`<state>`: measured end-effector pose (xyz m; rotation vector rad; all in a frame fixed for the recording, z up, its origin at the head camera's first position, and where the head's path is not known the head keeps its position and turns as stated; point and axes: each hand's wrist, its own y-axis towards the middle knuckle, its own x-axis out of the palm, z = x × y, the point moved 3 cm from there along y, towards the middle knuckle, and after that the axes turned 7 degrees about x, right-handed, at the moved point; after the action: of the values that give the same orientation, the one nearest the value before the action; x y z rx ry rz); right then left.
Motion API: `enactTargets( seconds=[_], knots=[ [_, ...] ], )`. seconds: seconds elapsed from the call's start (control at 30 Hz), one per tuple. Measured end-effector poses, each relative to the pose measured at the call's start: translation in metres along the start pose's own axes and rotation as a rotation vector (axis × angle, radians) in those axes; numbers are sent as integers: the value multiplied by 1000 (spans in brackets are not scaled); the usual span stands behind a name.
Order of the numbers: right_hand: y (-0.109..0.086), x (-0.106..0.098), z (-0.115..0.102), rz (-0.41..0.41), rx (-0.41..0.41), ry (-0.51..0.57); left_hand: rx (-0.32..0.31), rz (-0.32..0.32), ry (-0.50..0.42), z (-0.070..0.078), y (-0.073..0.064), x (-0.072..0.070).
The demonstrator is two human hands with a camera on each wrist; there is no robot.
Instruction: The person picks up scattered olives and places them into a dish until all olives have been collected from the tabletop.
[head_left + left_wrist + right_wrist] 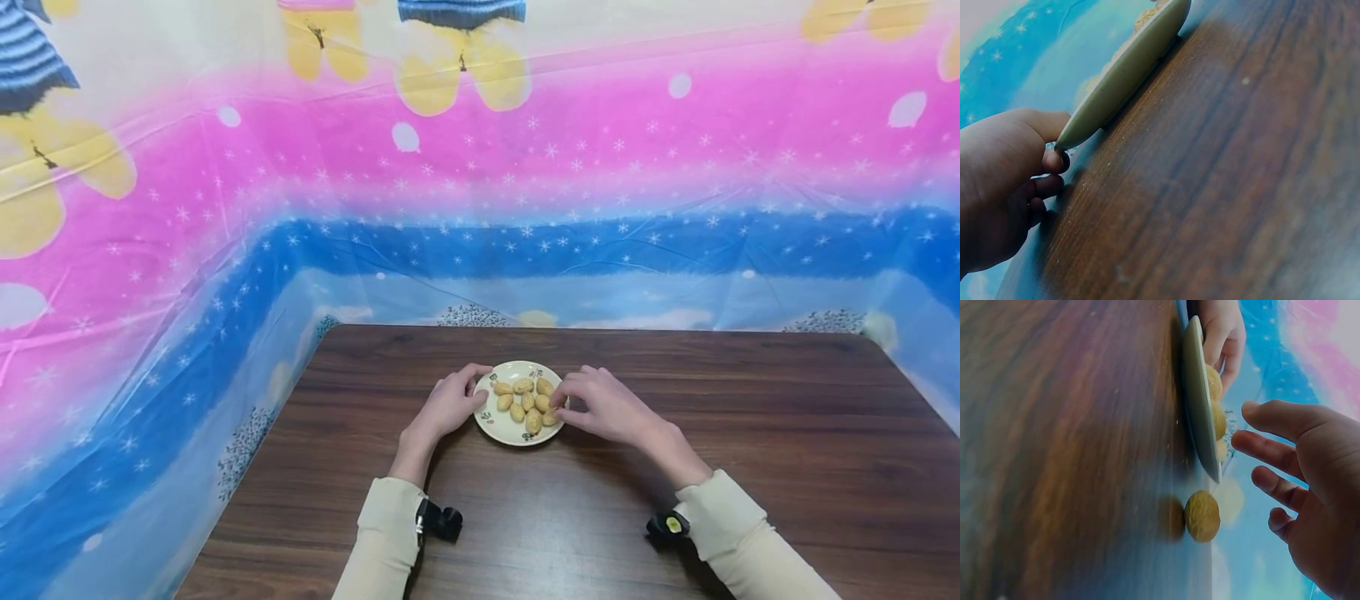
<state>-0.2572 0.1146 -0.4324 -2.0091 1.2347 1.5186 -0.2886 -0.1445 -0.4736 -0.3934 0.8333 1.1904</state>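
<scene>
A small pale plate (498, 429) with a printed rim bears several tan, wrinkled, oval walnuts (528, 402). My left hand (452, 402) pinches the plate's left rim, thumb on top and a finger beneath, as the left wrist view shows. At the plate's right side is my right hand (607, 406), its fingertips above the rim in the head view. Seen from the right wrist, my right hand (1319, 469) has thumb and fingers apart with nothing between them. One walnut (1202, 515) lies on the table just outside the plate, hidden by the right hand in the head view.
The dark wood-grain table (765, 400) extends around the plate. A pink and blue patterned cloth (480, 175) hangs behind it and along its left side. Each wrist carries a black camera (441, 521) on a strap.
</scene>
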Motion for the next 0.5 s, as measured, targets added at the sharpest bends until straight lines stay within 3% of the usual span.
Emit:
enactTargets(
  seconds=[0.5],
  knots=[
    [-24,-2,19,-16,44,-14,0,-1,-6,2,-1,-1]
  ],
)
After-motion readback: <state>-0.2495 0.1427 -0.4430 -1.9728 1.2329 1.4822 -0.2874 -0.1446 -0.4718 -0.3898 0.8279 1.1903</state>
